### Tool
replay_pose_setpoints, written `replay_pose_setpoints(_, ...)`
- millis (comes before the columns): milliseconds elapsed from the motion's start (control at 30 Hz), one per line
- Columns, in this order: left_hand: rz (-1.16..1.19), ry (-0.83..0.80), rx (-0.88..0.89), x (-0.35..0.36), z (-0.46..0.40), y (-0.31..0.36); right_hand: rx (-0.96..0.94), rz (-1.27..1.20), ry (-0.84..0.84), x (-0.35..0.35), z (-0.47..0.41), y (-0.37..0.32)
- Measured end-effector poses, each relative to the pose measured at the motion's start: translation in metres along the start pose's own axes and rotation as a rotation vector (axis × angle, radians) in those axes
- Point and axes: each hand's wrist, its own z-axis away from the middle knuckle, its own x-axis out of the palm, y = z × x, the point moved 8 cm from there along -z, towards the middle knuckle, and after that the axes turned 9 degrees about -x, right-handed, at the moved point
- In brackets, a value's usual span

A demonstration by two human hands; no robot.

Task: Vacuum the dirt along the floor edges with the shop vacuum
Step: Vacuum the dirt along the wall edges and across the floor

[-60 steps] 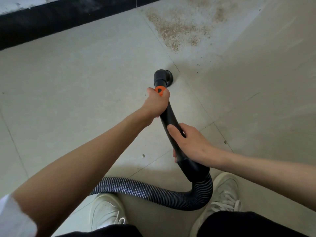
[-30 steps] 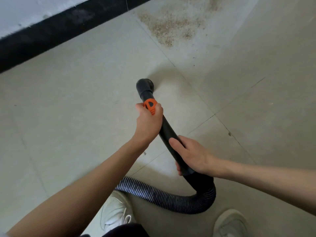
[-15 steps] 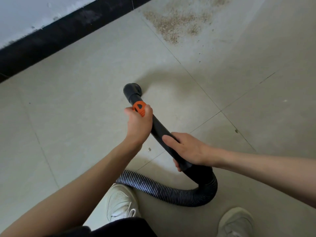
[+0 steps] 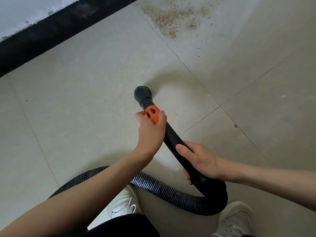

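Left hand (image 4: pixel 150 132) wraps the orange collar (image 4: pixel 152 114), right hand (image 4: pixel 199 160) grips the black wand (image 4: pixel 172 137) lower down. Nozzle (image 4: pixel 142 94) sits on open tile, dirt patch (image 4: pixel 172 18) well ahead, black baseboard (image 4: pixel 51 29) far left. Hose (image 4: pixel 171 191) loops by the shoes (image 4: pixel 123 204).

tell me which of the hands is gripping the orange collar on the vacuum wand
The left hand, nearer the nozzle, grips the orange collar. The right hand holds the plain black wand lower down, near the ribbed hose.

pale tiled floor (image 4: pixel 77 103), black baseboard (image 4: pixel 51 29), white wall (image 4: pixel 25 12)
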Motion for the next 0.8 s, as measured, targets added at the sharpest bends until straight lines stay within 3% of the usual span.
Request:
replay_pose_setpoints(133, 0.161, 0.175, -0.046, -0.037, 0.0, -0.02, -0.036, 0.168, -0.207, 0.015, -0.017, -0.02)
replay_pose_setpoints(267, 0.215, 0.2, -0.044, -0.049, -0.009, -0.018, -0.039, 0.19, -0.256, 0.016, -0.029, -0.034)
replay_pose_setpoints(433, 0.182, 0.169, -0.023, -0.053, -0.047, 0.017, -0.094, 0.209, -0.102, -0.007, -0.053, -0.065)
replay_pose_setpoints(600, 0.088, 0.171, 0.05, -0.065, -0.067, 0.076, -0.206, 0.397, 0.075, -0.028, -0.074, -0.113)
replay_pose_setpoints(800, -0.11, 0.213, 0.25, -0.119, -0.03, 0.193, -0.351, 0.209, 0.108, -0.027, -0.074, -0.214)
